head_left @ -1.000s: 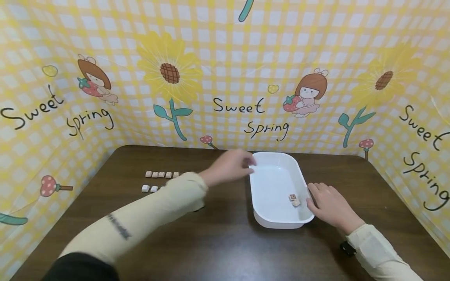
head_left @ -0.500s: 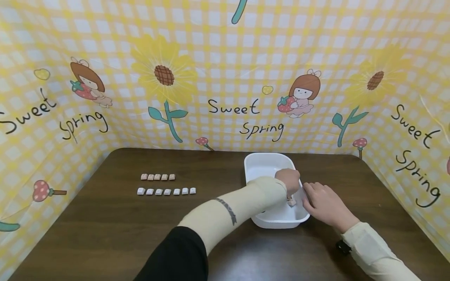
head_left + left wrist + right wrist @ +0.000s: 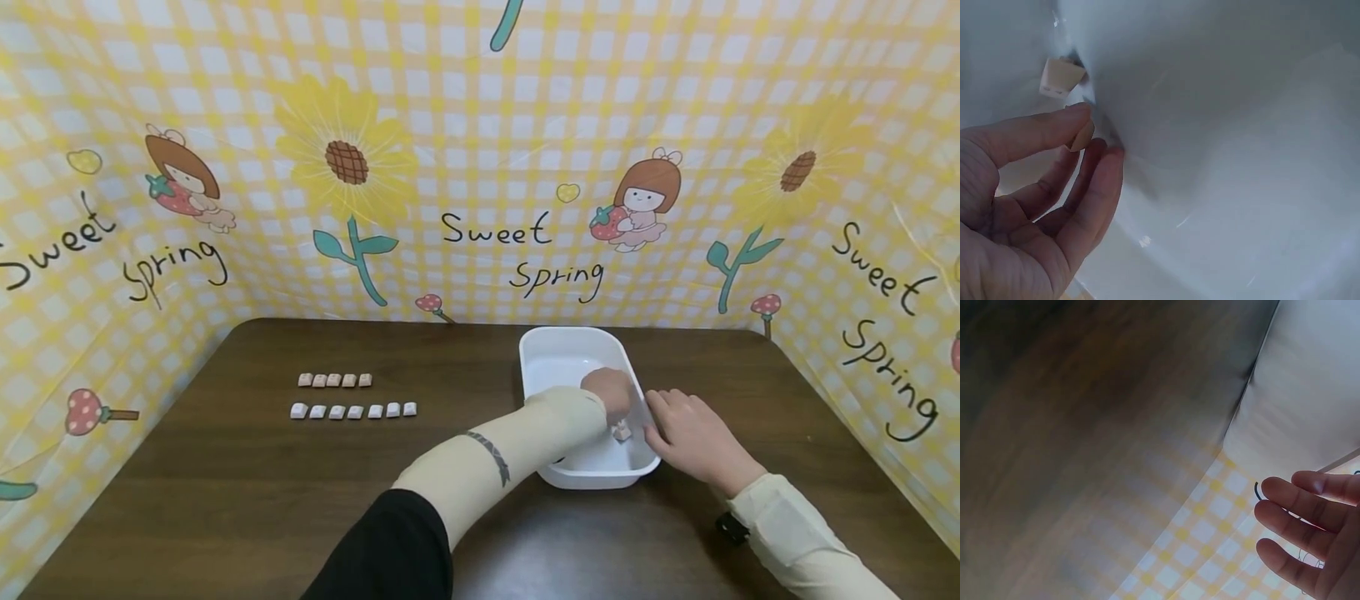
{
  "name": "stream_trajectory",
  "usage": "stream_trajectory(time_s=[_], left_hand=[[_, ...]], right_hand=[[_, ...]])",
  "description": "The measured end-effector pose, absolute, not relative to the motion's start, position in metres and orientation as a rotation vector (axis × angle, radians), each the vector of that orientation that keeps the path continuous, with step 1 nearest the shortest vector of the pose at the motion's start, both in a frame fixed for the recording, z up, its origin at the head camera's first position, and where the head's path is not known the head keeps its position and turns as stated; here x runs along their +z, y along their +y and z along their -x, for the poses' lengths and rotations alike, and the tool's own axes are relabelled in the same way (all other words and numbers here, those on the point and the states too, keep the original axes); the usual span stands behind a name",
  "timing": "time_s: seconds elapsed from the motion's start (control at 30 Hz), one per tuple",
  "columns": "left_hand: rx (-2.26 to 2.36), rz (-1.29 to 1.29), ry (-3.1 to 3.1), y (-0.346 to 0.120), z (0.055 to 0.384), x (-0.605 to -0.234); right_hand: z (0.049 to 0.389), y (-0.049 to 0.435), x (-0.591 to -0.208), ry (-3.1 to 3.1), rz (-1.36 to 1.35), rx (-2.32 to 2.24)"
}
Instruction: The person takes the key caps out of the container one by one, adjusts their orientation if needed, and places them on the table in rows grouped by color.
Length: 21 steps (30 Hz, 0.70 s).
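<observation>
My left hand (image 3: 609, 393) reaches down inside a white tub (image 3: 600, 477), close to its right wall. In the left wrist view the thumb and fingers pinch a small pinkish keycap (image 3: 1082, 137), mostly covered by the thumb. Just beyond the fingertips, another pale keycap (image 3: 1061, 77) lies in the tub. Loose keycaps (image 3: 622, 432) also show below my hand in the head view. My right hand (image 3: 693, 439) lies against the outside of the tub's right rim, fingers extended; the right wrist view shows these fingers (image 3: 1304, 534) straight and spread slightly beside the tub wall.
To the left on the brown table (image 3: 225, 500), a row of several pinkish keycaps (image 3: 333, 380) lies behind a longer row of several white keycaps (image 3: 356, 412). A yellow checked cloth (image 3: 480, 167) encloses the table's back and sides.
My left hand has swung rightward from the tub's left rim down into it, near the loose keycaps, and pinches one. The right hand stays at the rim. The view has shifted slightly.
</observation>
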<state>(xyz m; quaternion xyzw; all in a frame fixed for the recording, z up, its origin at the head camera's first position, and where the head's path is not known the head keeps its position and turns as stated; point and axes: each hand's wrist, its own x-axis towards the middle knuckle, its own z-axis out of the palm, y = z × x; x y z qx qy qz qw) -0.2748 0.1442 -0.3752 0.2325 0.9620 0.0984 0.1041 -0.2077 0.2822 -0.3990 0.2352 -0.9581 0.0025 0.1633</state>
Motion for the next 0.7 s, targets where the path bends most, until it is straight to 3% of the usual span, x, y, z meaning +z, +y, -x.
stream_trajectory(time_s=[0.13, 0.43, 0.7], left_hand=[[0.294, -0.720, 2.852, 0.143, 0.284, -0.370], [0.556, -0.761, 2.727, 0.112, 0.282, -0.313], [0.380, -0.703, 2.687, 0.109, 0.282, -0.330]], right_hand=[[0.208, 0.282, -0.400, -2.744, -0.660, 0.008], [0.207, 0.281, -0.397, -2.735, -0.661, 0.009], [0.208, 0.280, -0.398, -2.710, -0.685, 0.042]])
